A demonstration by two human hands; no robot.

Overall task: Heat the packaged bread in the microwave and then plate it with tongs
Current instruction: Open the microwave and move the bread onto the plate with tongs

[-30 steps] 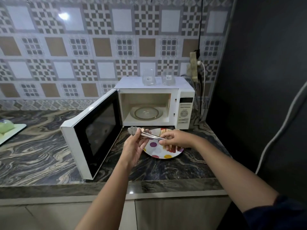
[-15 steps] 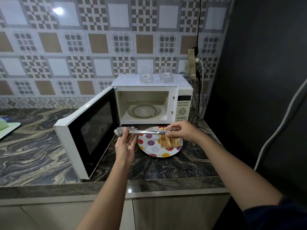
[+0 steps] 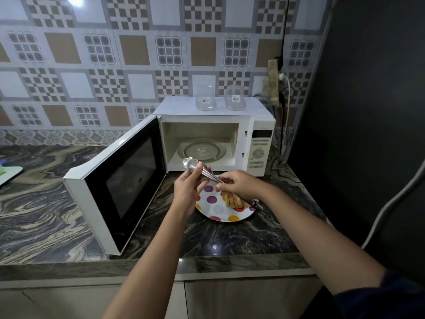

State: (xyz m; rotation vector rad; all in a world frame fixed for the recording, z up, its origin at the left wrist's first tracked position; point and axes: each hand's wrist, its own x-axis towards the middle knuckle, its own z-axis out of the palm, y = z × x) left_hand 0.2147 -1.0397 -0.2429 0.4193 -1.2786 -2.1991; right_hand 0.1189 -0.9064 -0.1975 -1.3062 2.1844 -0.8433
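Observation:
Both hands hold a pair of metal tongs [image 3: 202, 170] above a polka-dot plate [image 3: 220, 209]. My left hand [image 3: 187, 189] grips the tongs near their scalloped tips, which point up and left toward the microwave. My right hand [image 3: 239, 184] pinches the handle end. Several sticks of toasted bread [image 3: 235, 201] lie on the plate under my right hand. The white microwave [image 3: 259, 143] stands behind with its door [image 3: 117, 180] swung wide to the left. Only its glass turntable [image 3: 202, 151] shows inside.
Two clear glasses [image 3: 205, 97] stand on top of the microwave. A cable and plug [image 3: 281, 77] hang at the wall to its right, beside a dark surface [image 3: 368, 111]. A pale green board [image 3: 9, 174] lies at the counter's far left. The counter edge [image 3: 207, 264] runs below my arms.
The tongs tilted from level to tips-up, pointing toward the microwave opening. My left hand rose slightly with them. The view shifted a little closer; the bread stayed on the plate.

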